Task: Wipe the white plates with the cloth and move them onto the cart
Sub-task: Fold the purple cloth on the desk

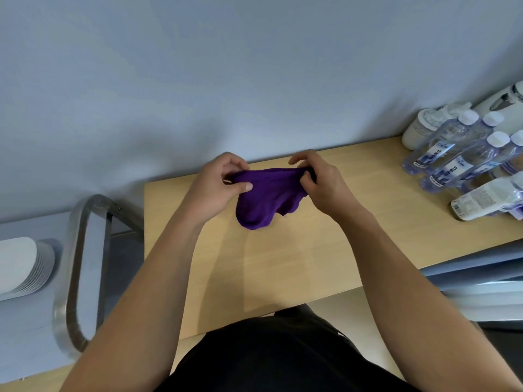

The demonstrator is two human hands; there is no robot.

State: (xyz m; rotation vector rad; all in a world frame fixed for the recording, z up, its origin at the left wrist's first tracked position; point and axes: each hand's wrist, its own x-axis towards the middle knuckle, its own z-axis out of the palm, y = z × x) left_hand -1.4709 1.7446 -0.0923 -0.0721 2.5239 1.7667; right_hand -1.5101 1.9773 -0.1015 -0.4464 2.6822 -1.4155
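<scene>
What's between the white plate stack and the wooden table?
Head view: the cart's metal handle stands between the plate stack and the table.

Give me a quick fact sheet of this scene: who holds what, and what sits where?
In use: purple cloth, bunched
Held by: left hand and right hand, each pinching one end
Below it: wooden table
Far left: stack of white plates beside the cart handle
Far right: water bottles on the table
</scene>
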